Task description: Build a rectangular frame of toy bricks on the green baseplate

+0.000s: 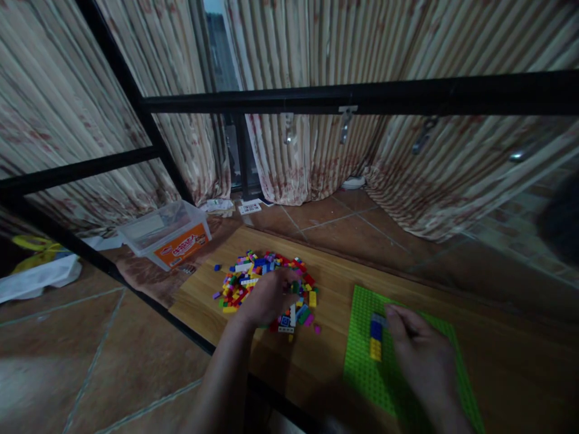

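My left hand (268, 296) is over the heap of small coloured toy bricks (262, 263), fingers curved downward with a gap between thumb and fingers. No brick shows clearly in its grasp. My right hand (423, 352) is above the green studded baseplate (368, 380), its fingers curled and the tips pressed together. Whatever those tips pinch is too blurred to name. Just left of them, a row of blue bricks (376, 329) and a yellow brick (375, 349) sits on the baseplate, with a greyish-blue piece at its far end.
A wooden board (325, 361) carries the heap and baseplate. Beyond its far left corner stands a clear plastic box (165, 232) with an orange label. Black metal bars (316, 101) cross in front of striped curtains (312, 54). Papers (249, 207) lie on the tiled floor.
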### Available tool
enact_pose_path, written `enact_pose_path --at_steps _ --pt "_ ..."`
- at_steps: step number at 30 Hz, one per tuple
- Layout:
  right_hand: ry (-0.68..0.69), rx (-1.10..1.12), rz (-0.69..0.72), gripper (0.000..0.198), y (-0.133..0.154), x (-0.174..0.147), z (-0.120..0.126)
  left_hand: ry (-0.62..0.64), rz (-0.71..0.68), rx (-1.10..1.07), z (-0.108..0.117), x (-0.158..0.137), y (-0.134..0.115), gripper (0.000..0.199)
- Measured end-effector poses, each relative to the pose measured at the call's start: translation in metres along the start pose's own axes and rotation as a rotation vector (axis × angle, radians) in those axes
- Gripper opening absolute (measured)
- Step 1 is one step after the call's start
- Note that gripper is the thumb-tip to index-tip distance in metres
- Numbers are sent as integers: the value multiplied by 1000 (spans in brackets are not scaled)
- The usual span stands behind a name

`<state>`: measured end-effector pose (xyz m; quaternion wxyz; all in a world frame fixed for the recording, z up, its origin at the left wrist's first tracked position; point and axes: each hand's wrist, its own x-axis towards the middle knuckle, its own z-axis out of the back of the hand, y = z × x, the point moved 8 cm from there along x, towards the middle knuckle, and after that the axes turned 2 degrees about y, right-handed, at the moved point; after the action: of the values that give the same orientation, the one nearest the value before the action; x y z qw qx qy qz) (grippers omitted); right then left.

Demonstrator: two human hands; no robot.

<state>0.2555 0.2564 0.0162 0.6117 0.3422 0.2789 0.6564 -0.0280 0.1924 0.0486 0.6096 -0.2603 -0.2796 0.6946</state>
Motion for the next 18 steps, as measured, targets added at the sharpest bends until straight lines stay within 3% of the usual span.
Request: enact_pose_path --at_steps 4,10,18 --pt "110 143 76 35 13 -10 -19 142 -115 -258 -14 -1 -27 31" --pt "231 226 243 26 41 -23 -33 360 -86 -564 -51 -2 -45 37" --pt "265 151 368 32 58 -38 -40 423 -104 -579 -72 2 -53 31"
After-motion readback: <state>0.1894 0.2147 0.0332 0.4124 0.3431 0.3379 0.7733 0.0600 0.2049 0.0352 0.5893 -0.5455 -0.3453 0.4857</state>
